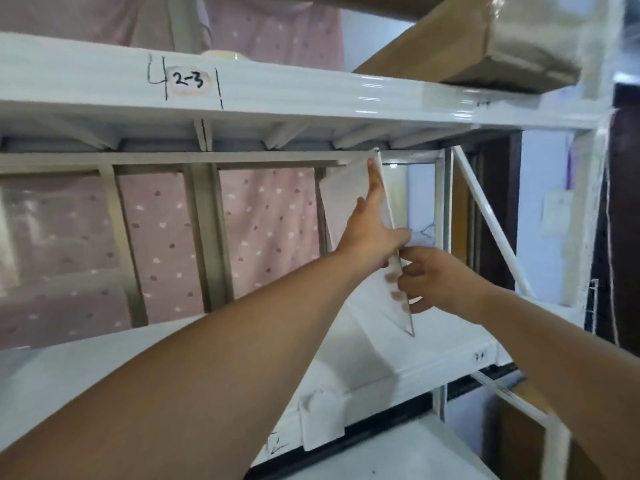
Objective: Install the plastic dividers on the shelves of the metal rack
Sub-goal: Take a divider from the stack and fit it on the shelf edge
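A translucent plastic divider (346, 199) stands upright and tilted between two shelves of the white metal rack (311, 95). Its top corner touches the underside of the upper shelf. My left hand (369, 223) lies flat against the divider's left face, with one finger stretched up to its top edge. My right hand (429, 275) pinches the divider's lower front edge from the right side; its fingertips show through the plastic. The divider's lower corner hangs just above the lower shelf (433, 344).
A cardboard box (467, 43) wrapped partly in film lies on the upper shelf at right. Pink dotted fabric (166, 237) hangs behind the rack. A white diagonal brace (491, 220) crosses the right end. A white clip (320, 420) hangs on the lower shelf's front edge.
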Action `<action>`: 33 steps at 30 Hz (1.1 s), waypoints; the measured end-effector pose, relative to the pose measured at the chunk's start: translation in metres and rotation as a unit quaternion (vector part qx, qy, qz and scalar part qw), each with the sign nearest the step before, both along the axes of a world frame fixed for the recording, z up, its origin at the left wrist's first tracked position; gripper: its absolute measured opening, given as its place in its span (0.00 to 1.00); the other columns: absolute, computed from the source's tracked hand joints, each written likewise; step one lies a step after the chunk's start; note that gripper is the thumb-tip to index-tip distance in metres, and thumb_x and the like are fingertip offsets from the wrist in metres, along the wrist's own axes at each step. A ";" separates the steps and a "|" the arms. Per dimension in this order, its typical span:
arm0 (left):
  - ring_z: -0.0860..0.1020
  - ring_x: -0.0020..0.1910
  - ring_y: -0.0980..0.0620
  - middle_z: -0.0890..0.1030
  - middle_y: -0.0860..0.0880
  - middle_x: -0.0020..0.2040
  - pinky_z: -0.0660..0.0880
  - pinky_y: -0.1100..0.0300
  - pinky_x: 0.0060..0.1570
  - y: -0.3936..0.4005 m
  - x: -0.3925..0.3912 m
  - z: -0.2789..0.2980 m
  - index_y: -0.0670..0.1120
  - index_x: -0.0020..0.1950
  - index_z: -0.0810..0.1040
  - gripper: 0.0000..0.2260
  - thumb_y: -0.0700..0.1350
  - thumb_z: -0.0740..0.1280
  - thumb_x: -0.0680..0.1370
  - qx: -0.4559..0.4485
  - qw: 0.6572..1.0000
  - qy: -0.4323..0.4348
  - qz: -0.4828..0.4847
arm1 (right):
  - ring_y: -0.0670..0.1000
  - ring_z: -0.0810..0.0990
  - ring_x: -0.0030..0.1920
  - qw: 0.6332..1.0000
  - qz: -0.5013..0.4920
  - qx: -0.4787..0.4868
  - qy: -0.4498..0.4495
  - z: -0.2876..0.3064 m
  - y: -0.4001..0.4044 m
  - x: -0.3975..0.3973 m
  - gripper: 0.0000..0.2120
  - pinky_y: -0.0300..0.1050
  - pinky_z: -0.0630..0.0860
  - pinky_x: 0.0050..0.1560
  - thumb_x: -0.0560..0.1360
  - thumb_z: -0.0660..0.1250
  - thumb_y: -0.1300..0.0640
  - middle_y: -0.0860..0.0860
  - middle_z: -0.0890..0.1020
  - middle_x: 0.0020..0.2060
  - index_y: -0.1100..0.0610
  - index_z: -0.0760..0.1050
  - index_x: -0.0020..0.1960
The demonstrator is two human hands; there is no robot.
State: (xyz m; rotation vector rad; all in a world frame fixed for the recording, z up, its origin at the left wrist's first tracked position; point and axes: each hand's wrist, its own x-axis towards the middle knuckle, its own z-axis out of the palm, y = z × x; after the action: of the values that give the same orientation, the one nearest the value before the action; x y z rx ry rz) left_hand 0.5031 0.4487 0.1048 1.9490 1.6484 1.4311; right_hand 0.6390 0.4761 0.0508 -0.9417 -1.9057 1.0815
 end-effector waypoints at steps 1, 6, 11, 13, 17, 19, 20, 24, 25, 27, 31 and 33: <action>0.83 0.63 0.35 0.59 0.42 0.87 0.88 0.52 0.42 0.007 0.010 0.000 0.77 0.75 0.27 0.58 0.41 0.74 0.79 -0.001 1.000 -0.002 -0.009 | 0.66 0.84 0.54 1.000 -0.006 -0.001 -0.001 0.000 0.006 0.010 0.24 0.57 0.83 0.49 0.75 0.66 0.71 0.61 0.84 0.51 0.57 0.74 0.69; 0.82 0.64 0.36 0.55 0.43 0.88 0.88 0.50 0.45 0.042 0.059 -0.002 0.75 0.77 0.28 0.58 0.40 0.75 0.79 -0.013 0.999 -0.016 -0.033 | 0.63 0.84 0.50 1.000 -0.021 0.004 -0.009 0.001 0.030 0.059 0.17 0.53 0.83 0.46 0.76 0.64 0.72 0.60 0.82 0.47 0.59 0.77 0.62; 0.86 0.56 0.39 0.62 0.39 0.85 0.88 0.49 0.39 0.075 0.099 -0.005 0.77 0.74 0.26 0.59 0.39 0.74 0.79 -0.016 0.999 -0.001 -0.039 | 0.62 0.86 0.51 0.999 -0.039 0.004 0.002 -0.006 0.056 0.102 0.17 0.51 0.83 0.41 0.76 0.64 0.72 0.61 0.85 0.51 0.57 0.78 0.60; 0.86 0.53 0.41 0.60 0.41 0.86 0.88 0.48 0.40 0.085 0.114 -0.006 0.77 0.75 0.26 0.58 0.39 0.73 0.80 -0.011 0.999 0.011 -0.042 | 0.61 0.87 0.50 0.999 -0.051 0.010 -0.002 -0.009 0.065 0.116 0.17 0.53 0.84 0.44 0.76 0.64 0.71 0.58 0.85 0.49 0.57 0.78 0.61; 0.85 0.56 0.40 0.57 0.43 0.87 0.88 0.47 0.40 0.101 0.136 -0.010 0.77 0.75 0.27 0.59 0.39 0.74 0.79 -0.003 0.999 0.005 -0.045 | 0.61 0.86 0.51 0.997 -0.069 0.022 -0.010 -0.013 0.080 0.137 0.18 0.59 0.85 0.48 0.75 0.64 0.71 0.61 0.84 0.51 0.58 0.78 0.62; 0.85 0.57 0.40 0.53 0.45 0.88 0.88 0.48 0.39 0.107 0.146 -0.014 0.78 0.75 0.28 0.60 0.38 0.75 0.78 0.000 0.999 0.002 -0.044 | 0.62 0.86 0.51 0.997 -0.076 0.023 -0.017 -0.014 0.085 0.146 0.17 0.62 0.84 0.50 0.75 0.64 0.71 0.64 0.83 0.55 0.58 0.78 0.60; 0.85 0.58 0.40 0.52 0.47 0.89 0.88 0.48 0.40 0.110 0.152 -0.015 0.78 0.75 0.28 0.60 0.38 0.75 0.78 0.000 0.999 0.001 -0.045 | 0.63 0.86 0.51 0.997 -0.078 0.019 -0.014 -0.015 0.087 0.150 0.17 0.61 0.84 0.50 0.75 0.64 0.71 0.66 0.82 0.55 0.59 0.77 0.61; 0.80 0.67 0.36 0.52 0.48 0.88 0.88 0.47 0.42 0.121 0.167 -0.019 0.80 0.73 0.29 0.62 0.40 0.78 0.76 -0.009 0.998 -0.003 -0.056 | 0.64 0.86 0.49 0.996 -0.083 0.003 0.004 -0.019 0.096 0.165 0.14 0.53 0.85 0.42 0.75 0.62 0.74 0.70 0.80 0.52 0.66 0.75 0.59; 0.80 0.68 0.36 0.53 0.48 0.88 0.88 0.46 0.43 0.122 0.170 -0.019 0.80 0.74 0.30 0.61 0.40 0.78 0.76 -0.012 0.998 -0.001 -0.055 | 0.62 0.86 0.47 0.997 -0.079 -0.002 0.008 -0.020 0.098 0.169 0.13 0.52 0.85 0.41 0.75 0.62 0.74 0.68 0.80 0.49 0.68 0.74 0.59; 0.81 0.67 0.36 0.55 0.48 0.88 0.88 0.45 0.45 0.124 0.175 -0.019 0.79 0.75 0.30 0.60 0.40 0.77 0.77 -0.017 0.998 0.004 -0.053 | 0.59 0.85 0.45 0.997 -0.074 -0.006 0.016 -0.021 0.101 0.175 0.14 0.50 0.85 0.38 0.75 0.62 0.74 0.63 0.79 0.47 0.69 0.73 0.60; 0.83 0.57 0.39 0.66 0.48 0.79 0.88 0.45 0.42 0.127 0.181 -0.020 0.76 0.79 0.32 0.58 0.39 0.75 0.77 -0.014 0.998 0.003 -0.054 | 0.64 0.85 0.47 0.997 -0.074 -0.003 0.028 -0.024 0.106 0.180 0.14 0.56 0.85 0.45 0.75 0.62 0.74 0.60 0.80 0.46 0.66 0.75 0.60; 0.83 0.54 0.40 0.69 0.48 0.76 0.88 0.46 0.41 0.128 0.181 -0.020 0.76 0.79 0.33 0.58 0.39 0.75 0.77 -0.012 0.998 0.001 -0.055 | 0.66 0.85 0.51 0.997 -0.069 0.000 0.036 -0.025 0.108 0.180 0.15 0.59 0.85 0.48 0.75 0.63 0.73 0.59 0.82 0.46 0.61 0.78 0.58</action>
State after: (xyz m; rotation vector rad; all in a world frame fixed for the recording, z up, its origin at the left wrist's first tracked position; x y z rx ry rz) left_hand 0.6841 0.5769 0.0850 1.9960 1.5261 1.3613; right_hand 0.8186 0.5840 0.0257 -1.0056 -1.7565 1.0212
